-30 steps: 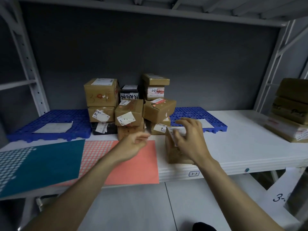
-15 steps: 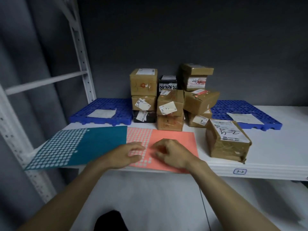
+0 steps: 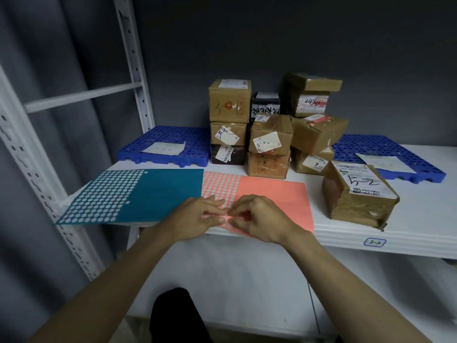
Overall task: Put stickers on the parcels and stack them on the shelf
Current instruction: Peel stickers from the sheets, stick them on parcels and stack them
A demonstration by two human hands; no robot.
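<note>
Salmon sticker sheet (image 3: pixel 272 194) flat at shelf edge, taped brown parcel (image 3: pixel 358 194) beside it

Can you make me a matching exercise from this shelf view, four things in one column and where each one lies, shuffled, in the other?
Things:
1. teal sticker sheet
2. pink sticker sheet
3. lone parcel
4. black parcel

Places:
A. under both hands, at the shelf's front edge
B. in the stack, between two brown boxes on top
C. far left, one corner over the shelf edge
D. apart from the stack, right of the sheets

Pairs: 1-C, 2-A, 3-D, 4-B
</note>
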